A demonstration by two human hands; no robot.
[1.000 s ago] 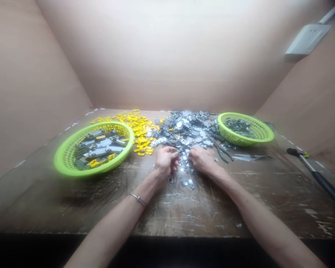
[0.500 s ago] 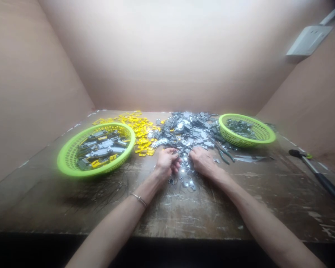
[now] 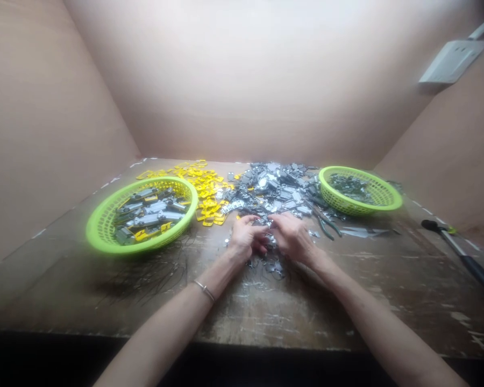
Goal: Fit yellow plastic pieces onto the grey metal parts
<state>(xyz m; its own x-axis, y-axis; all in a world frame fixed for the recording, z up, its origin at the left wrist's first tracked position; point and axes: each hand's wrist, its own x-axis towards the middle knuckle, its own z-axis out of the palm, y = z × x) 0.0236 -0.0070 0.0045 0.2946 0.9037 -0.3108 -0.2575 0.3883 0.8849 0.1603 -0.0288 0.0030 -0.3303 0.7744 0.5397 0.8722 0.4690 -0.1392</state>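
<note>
My left hand (image 3: 244,236), with a bracelet on its wrist, is closed, thumb and fingers pinched around something too small to name. Close beside it, my right hand (image 3: 291,235) is closed too, its fingertips almost meeting the left ones; what they hold is hidden. Both are over small loose silver metal pieces (image 3: 275,266) on the worn wooden table (image 3: 266,317). Just beyond my fingers rises a heap of grey metal parts (image 3: 272,185). To its left lie many flat yellow frames (image 3: 210,189).
A green basket (image 3: 100,239) at left holds grey and yellow parts. Another green basket (image 3: 334,201) at right holds small metal pieces. Pliers (image 3: 326,223) lie near it, with a flat blade-like piece (image 3: 358,232) alongside. A black-handled tool (image 3: 474,269) lies far right.
My right hand has come closer to the left, and the fingertips now nearly meet above the small pieces. The view has shifted slightly.
</note>
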